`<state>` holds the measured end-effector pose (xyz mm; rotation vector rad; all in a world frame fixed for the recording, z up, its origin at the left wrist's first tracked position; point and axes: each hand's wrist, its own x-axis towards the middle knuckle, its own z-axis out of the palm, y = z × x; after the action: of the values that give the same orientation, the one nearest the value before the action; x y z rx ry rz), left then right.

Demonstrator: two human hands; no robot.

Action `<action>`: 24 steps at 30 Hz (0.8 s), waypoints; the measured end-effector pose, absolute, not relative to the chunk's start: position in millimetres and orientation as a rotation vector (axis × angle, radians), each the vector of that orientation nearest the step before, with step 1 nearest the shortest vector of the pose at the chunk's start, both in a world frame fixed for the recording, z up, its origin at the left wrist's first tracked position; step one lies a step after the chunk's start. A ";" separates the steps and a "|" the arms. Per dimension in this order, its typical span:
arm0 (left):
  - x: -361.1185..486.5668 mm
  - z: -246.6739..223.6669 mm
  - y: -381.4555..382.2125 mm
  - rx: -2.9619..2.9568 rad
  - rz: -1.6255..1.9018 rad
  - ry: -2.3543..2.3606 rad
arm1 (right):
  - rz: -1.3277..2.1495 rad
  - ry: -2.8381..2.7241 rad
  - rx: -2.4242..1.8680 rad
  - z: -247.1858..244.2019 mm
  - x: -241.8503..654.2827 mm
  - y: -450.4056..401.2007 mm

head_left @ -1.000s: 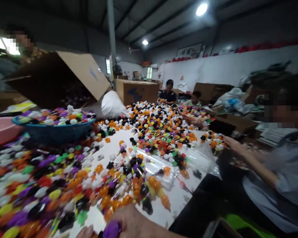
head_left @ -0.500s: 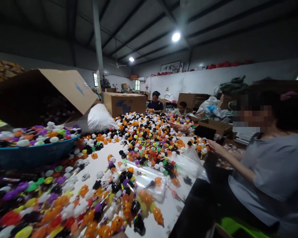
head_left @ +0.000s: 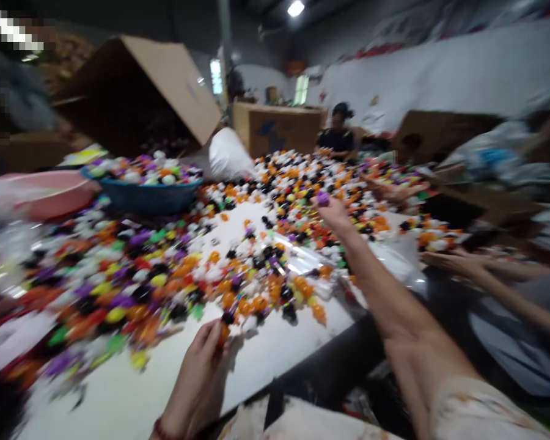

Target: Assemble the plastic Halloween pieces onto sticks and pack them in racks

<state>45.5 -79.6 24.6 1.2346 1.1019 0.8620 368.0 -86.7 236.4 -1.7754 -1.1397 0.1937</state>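
Note:
My left hand [head_left: 200, 353] is low over the near part of the white table [head_left: 275, 351], its fingers closed round a small orange plastic toy [head_left: 223, 334] with a dark piece at its top. Stretched far forward over the pile, my right hand [head_left: 335, 215] has a small purple plastic piece [head_left: 323, 198] at its fingertips. Its fingers are partly hidden and blurred. Between the two hands lie loose orange, black, white and purple toys [head_left: 259, 302], along with a clear plastic bag [head_left: 302, 260].
Behind is a large heap of toys [head_left: 297, 177]. A blue basin [head_left: 151, 197] full of pieces stands left, near a pink basin [head_left: 64, 195] and a tilted cardboard box [head_left: 169, 79]. At right, a co-worker's hands [head_left: 458, 260] are at the table; another person [head_left: 337, 137] sits beyond.
Both my hands have come into view, the left with an orange toy, the right reaching over the heap. The camera has tilted down and turned left.

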 end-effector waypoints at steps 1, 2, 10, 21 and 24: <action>43.9 23.0 -82.2 1.177 0.856 1.133 | 0.234 -1.138 -1.769 221.0 367.9 -75.7; 41.7 21.0 -83.7 1.116 0.885 1.134 | 0.300 -1.152 -1.743 202.4 362.0 -67.8; 18.8 3.8 -85.2 1.681 0.973 1.238 | 1.123 -1.470 -1.427 57.6 221.2 -116.0; -10.2 17.3 0.1 2.261 0.902 1.612 | 1.201 -1.786 -1.349 22.4 181.7 -142.8; -11.2 18.8 0.6 2.364 0.874 1.568 | 1.166 -1.857 -1.290 18.1 178.8 -141.8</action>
<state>-11.2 0.6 18.8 2.3635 1.5684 0.8738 178.8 -141.8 18.1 -1.2898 -1.8574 1.1664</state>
